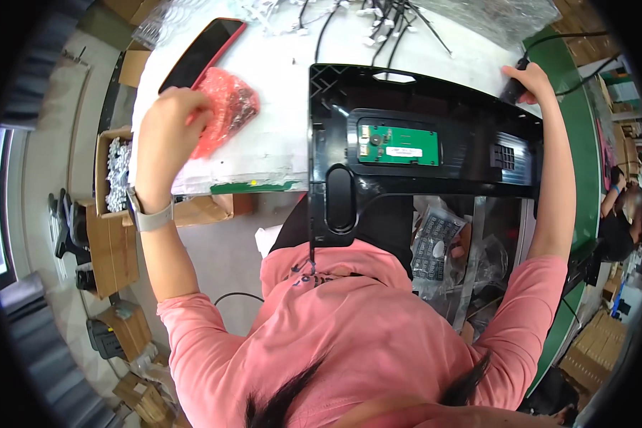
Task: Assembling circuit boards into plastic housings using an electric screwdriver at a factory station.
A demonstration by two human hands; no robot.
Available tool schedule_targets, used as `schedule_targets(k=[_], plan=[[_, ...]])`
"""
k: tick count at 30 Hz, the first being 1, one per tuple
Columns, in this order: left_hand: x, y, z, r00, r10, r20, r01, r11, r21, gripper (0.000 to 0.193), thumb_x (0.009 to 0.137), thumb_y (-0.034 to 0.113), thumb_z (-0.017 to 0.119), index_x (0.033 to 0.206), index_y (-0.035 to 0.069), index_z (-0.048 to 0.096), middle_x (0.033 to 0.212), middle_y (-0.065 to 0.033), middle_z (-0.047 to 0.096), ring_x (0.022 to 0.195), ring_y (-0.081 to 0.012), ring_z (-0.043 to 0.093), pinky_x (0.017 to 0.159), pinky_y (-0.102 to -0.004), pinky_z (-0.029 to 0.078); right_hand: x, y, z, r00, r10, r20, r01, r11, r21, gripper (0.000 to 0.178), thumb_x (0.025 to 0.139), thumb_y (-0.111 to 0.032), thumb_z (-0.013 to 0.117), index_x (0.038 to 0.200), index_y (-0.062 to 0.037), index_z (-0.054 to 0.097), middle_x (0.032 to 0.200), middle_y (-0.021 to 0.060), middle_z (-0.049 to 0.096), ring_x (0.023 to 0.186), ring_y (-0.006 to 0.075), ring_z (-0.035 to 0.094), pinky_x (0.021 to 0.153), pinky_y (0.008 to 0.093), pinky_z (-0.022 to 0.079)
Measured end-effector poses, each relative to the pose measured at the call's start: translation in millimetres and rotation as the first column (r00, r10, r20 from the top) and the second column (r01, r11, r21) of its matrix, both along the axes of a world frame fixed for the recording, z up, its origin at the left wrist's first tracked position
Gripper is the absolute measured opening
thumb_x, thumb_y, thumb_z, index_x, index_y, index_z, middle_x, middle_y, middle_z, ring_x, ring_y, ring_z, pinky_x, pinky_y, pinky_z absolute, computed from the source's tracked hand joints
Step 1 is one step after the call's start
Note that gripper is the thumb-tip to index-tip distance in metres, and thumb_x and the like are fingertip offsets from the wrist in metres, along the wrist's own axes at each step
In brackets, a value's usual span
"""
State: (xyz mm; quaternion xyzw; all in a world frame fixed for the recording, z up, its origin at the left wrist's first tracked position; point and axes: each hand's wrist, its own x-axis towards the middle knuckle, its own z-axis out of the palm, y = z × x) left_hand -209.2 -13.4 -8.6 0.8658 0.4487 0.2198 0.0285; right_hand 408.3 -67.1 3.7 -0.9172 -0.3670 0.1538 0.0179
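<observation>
The right hand [533, 80] is out at the far right of the bench [282, 78], its fingers wrapped round a black corded tool [513, 88]! Across on the left, the left hand [167, 125] curls its fingers at the left side of a red bubble-wrap bag [230, 118]; whether they pinch anything, one cannot tell. And between the hands, here's the black plastic panel [471, 114], overhanging the bench's near edge, its green circuit board [406, 139] face up, well apart from both hands' fingers.
</observation>
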Motion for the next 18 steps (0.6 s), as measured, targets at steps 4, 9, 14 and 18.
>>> schedule_targets(k=[4,9,14,18], plan=[[-11.0,-12.6,-3.3,0.994,-0.069,-0.088,0.066,0.997,-0.038,0.011,0.077,0.002,0.068,0.088,0.001,0.068,0.087,-0.014,0.065,0.087,-0.0316,0.062,0.074,-0.0416,0.05,20.5,-1.4,-20.3,0.992,-0.078,-0.102,0.093,0.984,0.155,0.058,0.073,-0.051,0.077,0.091,0.0018,0.062,0.075,0.007,0.062,0.06,0.0177,0.063,0.05,0.032,0.051],[-12.1,-7.1,-2.6,0.988,-0.098,-0.12,0.101,0.995,0.017,0.011,0.074,-0.001,0.069,0.085,-0.002,0.066,0.085,-0.0143,0.064,0.083,-0.0319,0.062,0.071,-0.0415,0.05,41.9,-3.7,-26.8,0.835,-0.027,-0.55,0.4,0.716,0.572,0.047,0.078,-0.046,0.075,0.091,-0.0019,0.062,0.071,0.0066,0.061,0.056,0.0168,0.058,0.053,0.0319,0.05],[-20.1,-2.1,-5.4,0.994,-0.112,0.02,0.114,0.986,-0.125,0.011,0.075,-0.002,0.069,0.087,-0.003,0.067,0.081,-0.0143,0.063,0.071,-0.0301,0.061,0.066,-0.0368,0.05,-10.9,-3.5,22.2,0.635,0.367,-0.68,0.559,0.389,0.732,0.034,0.088,-0.037,0.066,0.102,-0.0061,0.063,0.074,0.0037,0.057,0.056,0.0171,0.053,0.056,0.0353,0.048],[-20.1,-3.5,-7.7,0.978,-0.066,0.196,0.089,0.99,-0.109,0.017,0.076,-0.006,0.068,0.094,-0.004,0.068,0.079,-0.0115,0.063,0.062,-0.0171,0.056,0.061,-0.0287,0.046,-111.5,-11.9,69.7,0.544,0.578,-0.608,0.619,0.212,0.756,0.03,0.082,-0.031,0.068,0.097,-0.0057,0.061,0.071,0.0029,0.059,0.062,0.0167,0.058,0.07,0.0343,0.05]])
